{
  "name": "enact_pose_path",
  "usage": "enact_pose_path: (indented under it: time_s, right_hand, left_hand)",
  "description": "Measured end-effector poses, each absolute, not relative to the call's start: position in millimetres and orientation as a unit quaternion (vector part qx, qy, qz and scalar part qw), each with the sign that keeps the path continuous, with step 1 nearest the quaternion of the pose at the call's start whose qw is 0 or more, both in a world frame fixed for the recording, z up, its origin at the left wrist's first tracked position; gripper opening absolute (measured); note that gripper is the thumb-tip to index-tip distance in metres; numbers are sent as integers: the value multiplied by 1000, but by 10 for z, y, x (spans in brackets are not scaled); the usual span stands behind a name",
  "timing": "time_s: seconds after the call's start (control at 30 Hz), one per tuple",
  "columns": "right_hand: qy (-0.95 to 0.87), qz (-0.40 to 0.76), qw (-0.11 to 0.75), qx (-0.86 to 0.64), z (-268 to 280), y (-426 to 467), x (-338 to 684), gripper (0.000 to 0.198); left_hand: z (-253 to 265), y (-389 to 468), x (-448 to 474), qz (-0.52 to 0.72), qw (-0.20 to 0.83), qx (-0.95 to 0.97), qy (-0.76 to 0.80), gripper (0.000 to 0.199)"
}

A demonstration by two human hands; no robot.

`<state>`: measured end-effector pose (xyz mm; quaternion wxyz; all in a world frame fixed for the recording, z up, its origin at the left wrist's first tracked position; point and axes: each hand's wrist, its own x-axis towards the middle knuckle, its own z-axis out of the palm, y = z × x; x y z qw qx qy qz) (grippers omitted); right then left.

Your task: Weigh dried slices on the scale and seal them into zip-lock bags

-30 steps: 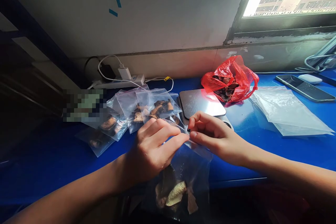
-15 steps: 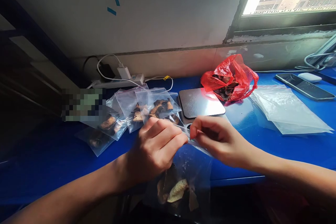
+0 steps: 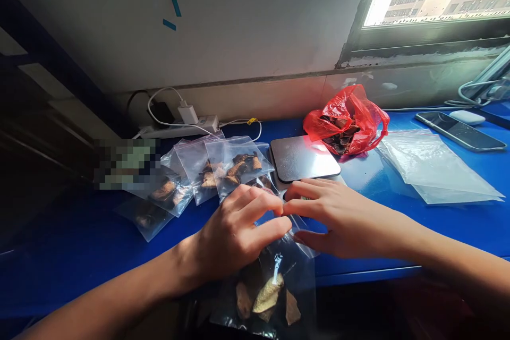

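My left hand point(image 3: 243, 228) has its fingers curled at the upper edge of a clear zip bag point(image 3: 305, 281), with thumb and index finger bowed apart. My right hand point(image 3: 322, 215) is at the bag's right upper corner, its thumb apart from its fingers, the fingertips close to the left hand. The bag hangs below the table's front edge and holds several dried brown and yellowish slices point(image 3: 269, 295). My left hand hides part of the bag's top. Just behind the hands lies a scale with a silver plate point(image 3: 305, 158).
Filled zip bags point(image 3: 235, 166) overlap to the left on the blue table point(image 3: 382, 234). A red plastic bag point(image 3: 364, 122) of dried pieces stands behind the scale. To the right are flat plastic bags point(image 3: 434, 164), a phone point(image 3: 462, 131) and a white case point(image 3: 467, 117). A power strip point(image 3: 179, 128) lies against the wall.
My right hand's fingers have opened from a pinch on the bag's edge and spread out. The left thumb and index finger have parted. The bag's front has tilted and catches more light.
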<state>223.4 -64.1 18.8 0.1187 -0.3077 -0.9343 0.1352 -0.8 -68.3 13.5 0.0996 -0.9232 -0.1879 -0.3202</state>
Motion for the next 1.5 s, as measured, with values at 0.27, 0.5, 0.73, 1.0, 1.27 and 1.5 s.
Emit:
enact_pose_path:
  time_s: [0.27,0.5,0.73,1.0,1.27,1.5]
  right_hand:
    - [-944,48,137,-297,135,-659,2301,70]
    - [-926,107,179,-314,164,-651,2321,81]
    - [-763,415,351,-350,288,-611,2283,43]
    - [-638,668,250,-290,126,-722,2059,76]
    - [-519,773,291,-220,-78,-691,1963,75]
    - [-633,662,261,-305,-40,-861,1831,78]
  left_hand:
    - [114,-672,-19,-322,80,-928,-171,19]
    - [208,-670,-25,-304,95,-934,-163,16]
    - [263,-487,-187,-431,117,-813,-374,7]
    - [304,-415,-268,-461,55,-736,-494,6]
    - [440,-297,-477,-453,21,-672,-585,15]
    - [457,-271,-495,-531,-115,-612,-574,19]
